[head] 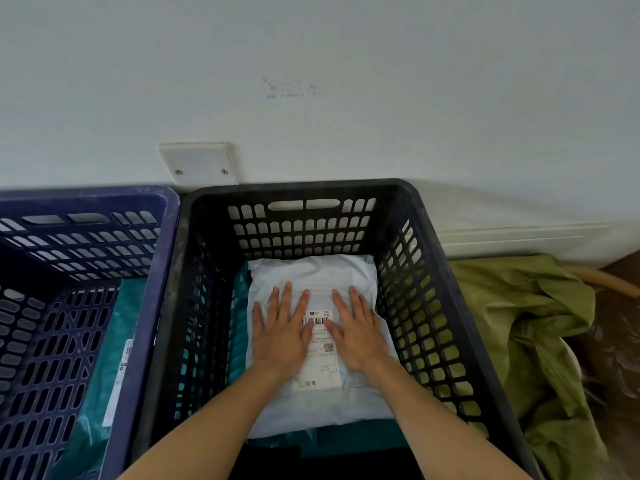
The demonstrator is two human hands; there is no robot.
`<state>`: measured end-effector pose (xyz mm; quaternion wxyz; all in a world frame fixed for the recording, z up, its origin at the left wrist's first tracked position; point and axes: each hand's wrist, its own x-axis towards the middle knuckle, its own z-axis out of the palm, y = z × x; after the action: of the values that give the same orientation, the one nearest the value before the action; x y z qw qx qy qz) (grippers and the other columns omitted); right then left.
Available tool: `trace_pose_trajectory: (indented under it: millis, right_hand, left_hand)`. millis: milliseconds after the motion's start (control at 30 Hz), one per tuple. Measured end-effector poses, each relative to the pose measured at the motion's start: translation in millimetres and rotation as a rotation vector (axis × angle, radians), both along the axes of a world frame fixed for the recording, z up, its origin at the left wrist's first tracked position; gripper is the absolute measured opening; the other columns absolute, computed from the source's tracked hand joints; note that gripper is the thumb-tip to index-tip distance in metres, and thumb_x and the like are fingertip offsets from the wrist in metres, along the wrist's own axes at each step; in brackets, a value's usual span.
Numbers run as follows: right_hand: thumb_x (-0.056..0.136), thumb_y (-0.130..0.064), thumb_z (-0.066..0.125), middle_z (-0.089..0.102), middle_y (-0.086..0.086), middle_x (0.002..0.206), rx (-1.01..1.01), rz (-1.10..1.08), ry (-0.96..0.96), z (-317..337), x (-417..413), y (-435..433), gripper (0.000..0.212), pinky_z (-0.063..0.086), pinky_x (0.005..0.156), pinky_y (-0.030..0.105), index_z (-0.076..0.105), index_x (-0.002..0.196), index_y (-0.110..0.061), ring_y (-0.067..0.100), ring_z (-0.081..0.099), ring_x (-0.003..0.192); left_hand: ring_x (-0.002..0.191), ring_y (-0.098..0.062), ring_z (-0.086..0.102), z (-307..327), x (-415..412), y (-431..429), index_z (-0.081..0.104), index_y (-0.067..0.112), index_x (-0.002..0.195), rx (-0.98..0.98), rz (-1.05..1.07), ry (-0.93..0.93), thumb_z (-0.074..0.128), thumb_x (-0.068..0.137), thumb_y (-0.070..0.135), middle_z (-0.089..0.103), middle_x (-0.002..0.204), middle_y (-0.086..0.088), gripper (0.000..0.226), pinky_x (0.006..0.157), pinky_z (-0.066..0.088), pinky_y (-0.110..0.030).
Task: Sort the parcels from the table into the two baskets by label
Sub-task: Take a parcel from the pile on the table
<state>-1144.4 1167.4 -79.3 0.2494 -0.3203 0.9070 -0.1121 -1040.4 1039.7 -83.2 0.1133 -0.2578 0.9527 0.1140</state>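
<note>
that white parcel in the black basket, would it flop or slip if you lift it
Probably floppy: the white parcel is a wrinkled plastic bag, pressed under the flat left hand and right hand. Its smooth film may slip against the teal parcel beneath. Lying flat in the black basket, it seems unlikely to roll.

Left basket [162, 258] stands just beside right basket [298, 185], at its 9 o'clock; wall plate [197, 162] sits behind at 11 o'clock, crumpled sack [519, 323] just beside at 3 o'clock. In right basket, top parcel [311, 271] lies on lower parcel [346, 441], which shows at 6 and 9 o'clock. Left hand [280, 337] and right hand [360, 337] rest flat on top parcel, at 9 and 3 o'clock of its label [322, 365]; another parcel [100, 375] lies in left basket by its 3 o'clock wall.
</note>
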Motion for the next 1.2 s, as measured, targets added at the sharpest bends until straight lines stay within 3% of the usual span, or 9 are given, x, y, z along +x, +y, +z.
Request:
trace_pose_trajectory:
  millis: [133, 233, 300, 500, 767, 1200]
  right_hand:
    - [0.102, -0.050, 0.028, -0.018, -0.002, 0.161, 0.006, -0.012, 0.017, 4.7, 0.3, -1.4, 0.063, 0.003, 0.120, 0.041, -0.005, 0.154, -0.035, 0.020, -0.012, 0.149]
    - [0.103, -0.048, 0.028, -0.013, 0.001, 0.162, -0.003, -0.015, 0.050, 10.4, 2.0, 0.5, 0.062, 0.006, 0.120, 0.041, -0.001, 0.155, -0.031, 0.020, -0.005, 0.150]
    - [0.103, -0.046, 0.029, -0.009, 0.003, 0.163, -0.030, -0.019, 0.061, 15.5, 4.1, 3.5, 0.062, 0.008, 0.122, 0.041, 0.002, 0.155, -0.029, 0.021, -0.002, 0.150]
    - [0.103, -0.042, 0.033, -0.002, 0.004, 0.163, -0.076, -0.056, 0.082, 43.4, 11.7, 11.8, 0.060, 0.015, 0.119, 0.041, 0.007, 0.155, -0.026, 0.023, 0.007, 0.149]
    - [0.104, -0.038, 0.035, 0.011, 0.007, 0.162, -0.223, -0.020, 0.184, 93.1, 37.7, 24.4, 0.055, 0.029, 0.113, 0.041, 0.018, 0.154, -0.022, 0.026, 0.022, 0.145]
    - [0.103, -0.036, 0.039, 0.028, 0.007, 0.154, -0.454, 0.033, 0.262, 159.5, 127.7, 78.3, 0.052, 0.035, 0.110, 0.038, 0.028, 0.149, -0.015, 0.024, 0.034, 0.138]
  left_hand:
    - [0.142, -0.020, -0.031, 7.4, -1.5, 0.7, -0.029, 0.035, 0.142, 0.011, 0.001, -0.016, -0.019, 0.079, 0.058, -0.038, 0.150, 0.001, 0.068, 0.116, -0.015, -0.052]
    - [0.144, -0.021, -0.027, 16.1, -2.4, 1.6, -0.022, 0.032, 0.148, 0.016, 0.003, -0.020, 0.006, 0.100, 0.052, -0.031, 0.156, 0.000, 0.059, 0.117, -0.013, -0.051]
    - [0.145, -0.021, -0.024, 24.0, -1.5, 2.8, -0.019, 0.031, 0.150, 0.008, -0.002, -0.002, 0.013, 0.102, 0.049, -0.026, 0.158, -0.001, 0.060, 0.118, -0.012, -0.049]
    - [0.147, -0.022, -0.018, 53.6, 8.2, 8.0, -0.011, 0.029, 0.153, 0.004, -0.015, 0.073, 0.018, 0.103, 0.045, -0.019, 0.161, -0.002, 0.059, 0.119, -0.010, -0.047]
    - [0.150, -0.028, 0.000, 113.6, 40.5, 15.9, 0.001, 0.025, 0.155, -0.084, 0.005, 0.149, 0.022, 0.103, 0.044, -0.001, 0.162, -0.012, 0.059, 0.121, 0.008, -0.045]
    - [0.149, -0.026, 0.006, 195.7, 151.6, 71.5, 0.013, 0.023, 0.155, -0.187, 0.072, 0.375, 0.026, 0.104, 0.040, 0.012, 0.161, -0.010, 0.055, 0.121, 0.010, -0.041]
